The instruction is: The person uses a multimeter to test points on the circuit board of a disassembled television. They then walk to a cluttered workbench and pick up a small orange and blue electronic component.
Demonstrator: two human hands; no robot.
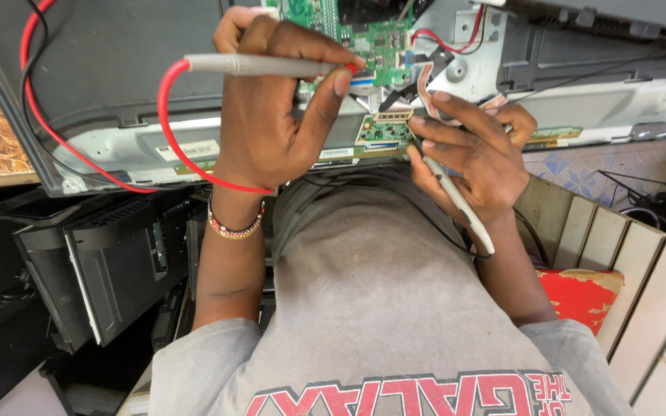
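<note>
Two grey probes meet green circuit boards (pixel 383 131) inside an opened screen chassis (pixel 580 85): left hand (pixel 271 108) grasps the red-leaded probe (pixel 260 65), right hand (pixel 472 154) the other probe (pixel 460 204).

Your left hand (pixel 271 115) pinched a grey probe (pixel 260 65) with a red wire (pixel 171 139) between thumb and fingers. Your right hand (pixel 472 158) held another probe (pixel 456 204), fingertips (pixel 418 142) beside a small green board (pixel 385 129).
</note>
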